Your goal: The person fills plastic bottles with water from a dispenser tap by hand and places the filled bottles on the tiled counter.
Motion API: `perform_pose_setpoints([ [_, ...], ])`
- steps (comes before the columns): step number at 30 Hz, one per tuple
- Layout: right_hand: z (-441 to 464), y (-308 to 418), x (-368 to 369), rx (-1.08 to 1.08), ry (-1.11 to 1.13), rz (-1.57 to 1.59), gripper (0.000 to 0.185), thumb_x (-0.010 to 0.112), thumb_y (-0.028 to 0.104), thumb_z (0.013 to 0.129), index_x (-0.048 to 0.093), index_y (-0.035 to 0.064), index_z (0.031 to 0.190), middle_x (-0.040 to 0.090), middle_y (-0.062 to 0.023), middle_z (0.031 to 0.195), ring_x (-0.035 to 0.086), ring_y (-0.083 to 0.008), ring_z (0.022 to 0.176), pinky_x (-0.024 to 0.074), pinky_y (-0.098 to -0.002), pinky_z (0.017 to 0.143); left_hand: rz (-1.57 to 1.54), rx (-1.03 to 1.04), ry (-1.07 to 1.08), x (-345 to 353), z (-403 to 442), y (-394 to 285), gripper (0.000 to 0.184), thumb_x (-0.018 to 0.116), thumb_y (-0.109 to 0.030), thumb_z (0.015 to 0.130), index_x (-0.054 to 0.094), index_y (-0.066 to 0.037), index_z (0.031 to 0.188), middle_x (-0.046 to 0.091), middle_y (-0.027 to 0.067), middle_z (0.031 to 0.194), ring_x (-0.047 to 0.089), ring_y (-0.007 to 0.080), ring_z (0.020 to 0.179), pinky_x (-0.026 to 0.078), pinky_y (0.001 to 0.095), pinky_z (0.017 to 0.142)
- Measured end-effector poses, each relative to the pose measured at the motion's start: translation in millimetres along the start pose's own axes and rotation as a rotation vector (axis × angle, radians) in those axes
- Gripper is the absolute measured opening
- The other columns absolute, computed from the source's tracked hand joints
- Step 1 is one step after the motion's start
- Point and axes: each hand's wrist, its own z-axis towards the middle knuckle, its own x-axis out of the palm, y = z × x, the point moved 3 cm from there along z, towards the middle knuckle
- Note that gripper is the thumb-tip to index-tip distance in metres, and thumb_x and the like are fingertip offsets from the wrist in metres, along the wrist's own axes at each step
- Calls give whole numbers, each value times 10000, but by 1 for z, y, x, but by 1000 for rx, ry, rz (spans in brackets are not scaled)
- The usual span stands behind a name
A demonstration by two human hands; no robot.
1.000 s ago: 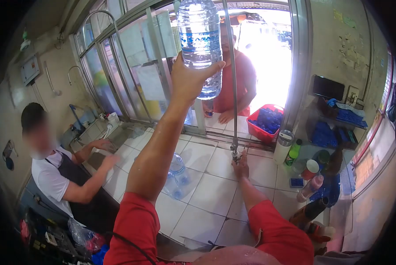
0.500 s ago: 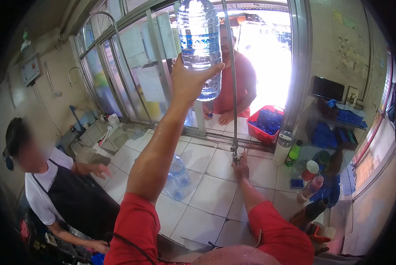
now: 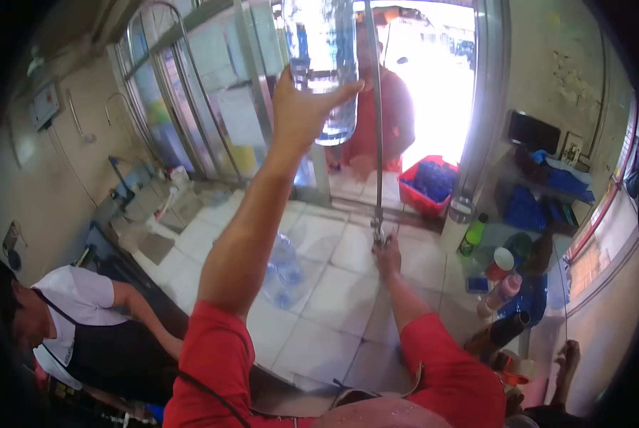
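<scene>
While the left hand [image 3: 301,110] grips a clear bottle [image 3: 323,60] around its lower part, held upright above the bench [image 3: 326,310] and left of a metal pole [image 3: 378,143], head view puts the right hand [image 3: 388,257] low, fingers closed on a valve [image 3: 378,232] at the pole's foot. Clear containers [image 3: 282,274] sit on white tiles, partly behind the left forearm. Red basket [image 3: 412,194] near the window opening, blue items inside. At left, a co-worker in a dark apron [image 3: 119,357] leans down.

1. Clear plastic bottle [image 3: 323,36] with blue markings: it was held upright in mid-air, gripped low by the left hand [image 3: 301,107], its top out of view.
2. Metal valve [image 3: 378,232]: it sat at the foot of a thin pipe [image 3: 378,143], in the right hand's [image 3: 386,255] grasp.
</scene>
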Motion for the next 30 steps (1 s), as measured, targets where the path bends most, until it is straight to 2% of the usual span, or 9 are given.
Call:
perform_pose_setpoints([
  [3,6,-14,-1,-164,5,20,850,733,124,817,271,133,1531,535,-83,1263,586,-196,1005,494,-299,797,-61,-59,-17,0,-27,-2,504,913,-188,668,660,-16,1069,733,72,980,684,161,759,548,269,710],
  [4,17,-36,4,-204,-44,44,980,793,217,771,218,119,1558,551,-168,1351,590,-314,1145,469,-339,949,15,-123,2,3,-37,4,690,916,-250,677,551,40,1185,666,157,1050,664,236,869,555,313,763],
  [5,6,-11,-15,-333,-33,-41,971,819,215,758,261,88,1543,523,-188,1388,585,-300,1149,473,-331,959,92,-187,23,6,-53,15,881,920,-312,685,441,95,1302,598,243,1120,644,311,980,562,358,815],
  [7,-42,75,-61,-117,39,91,921,818,182,775,311,67,1535,476,-190,1434,534,-277,1214,476,-352,962,190,-196,26,-1,-107,51,725,930,-274,656,548,42,1186,665,165,1049,664,245,885,555,323,784],
  [8,-70,122,-77,-237,63,303,932,809,151,784,282,48,1546,494,-179,1423,541,-281,1208,468,-379,975,277,-124,58,-2,-136,66,572,939,-236,627,655,-11,1069,731,87,978,684,179,790,548,288,753],
  [10,-116,175,-99,-213,309,574,972,823,94,755,266,42,1550,497,-169,1425,530,-287,1229,453,-396,993,113,-198,106,-2,-200,75,661,957,-260,596,623,-2,1104,724,120,996,689,207,848,540,311,808],
  [13,-174,194,-93,-397,529,387,1004,843,54,707,284,52,1540,524,-160,1399,542,-281,1223,445,-379,1007,-1,-393,136,-4,-298,109,797,959,-267,574,554,12,1201,706,149,978,699,248,854,546,338,757],
  [20,-214,140,-48,-162,484,-40,851,866,71,665,414,35,1384,632,-145,1244,627,-287,1105,485,-365,931,-52,-471,154,-10,-412,181,785,964,-241,563,550,2,1184,710,153,1004,702,274,882,550,351,796],
  [30,-145,109,-2,-185,355,-58,858,866,76,653,434,45,1394,622,-136,1253,619,-287,1099,486,-354,931,-264,-591,213,-6,-388,271,679,910,-81,627,570,-3,1210,714,130,1072,703,230,954,551,308,846],
])
